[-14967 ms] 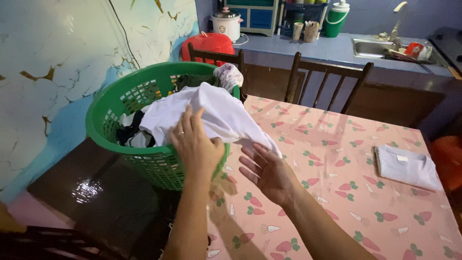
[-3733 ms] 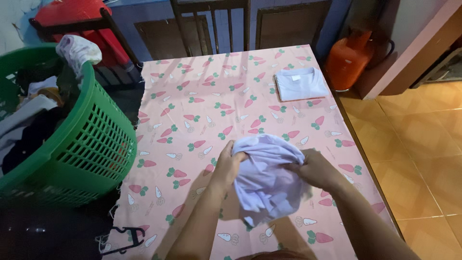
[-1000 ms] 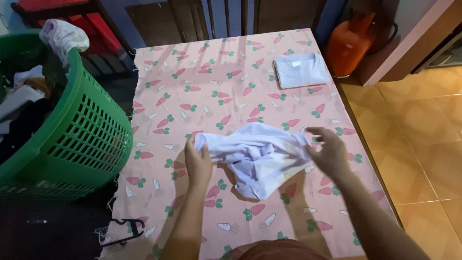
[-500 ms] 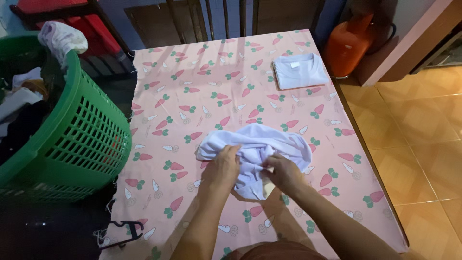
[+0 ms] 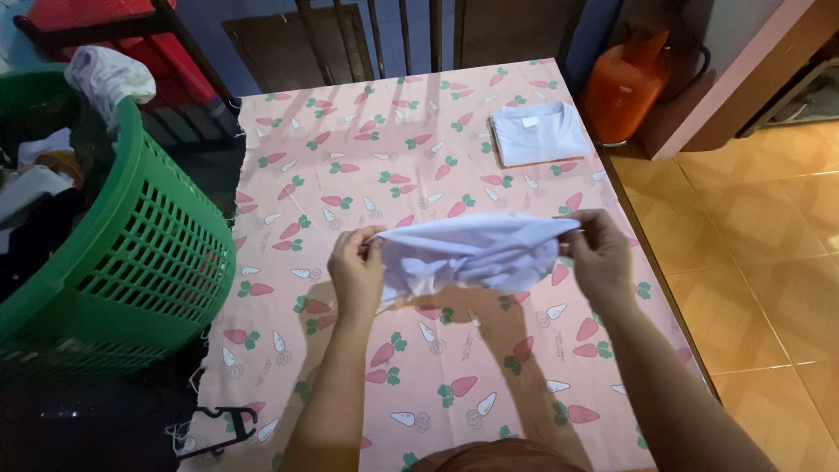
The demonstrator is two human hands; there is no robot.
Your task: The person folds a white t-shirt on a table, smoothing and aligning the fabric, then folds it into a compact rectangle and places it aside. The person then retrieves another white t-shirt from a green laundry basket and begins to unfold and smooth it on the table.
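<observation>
A white garment (image 5: 476, 252) hangs stretched between both my hands above the table. My left hand (image 5: 354, 271) pinches its left end and my right hand (image 5: 599, 253) pinches its right end. The cloth sags in crumpled folds between them. Under it lies a pink tablecloth (image 5: 393, 175) printed with carrots. A folded white shirt (image 5: 533, 133) lies flat near the table's far right corner.
A green plastic laundry basket (image 5: 149, 245) full of clothes stands at the left, with a pale cloth (image 5: 109, 74) draped over its rim. Wooden chairs (image 5: 376, 35) stand at the far side. An orange gas cylinder (image 5: 625, 83) sits on the tiled floor at the right. A black hanger (image 5: 223, 424) lies at the table's near left corner.
Both hands were bunched together on the garment at the table; now they have moved apart and lifted it, pulling it out wide between them.
</observation>
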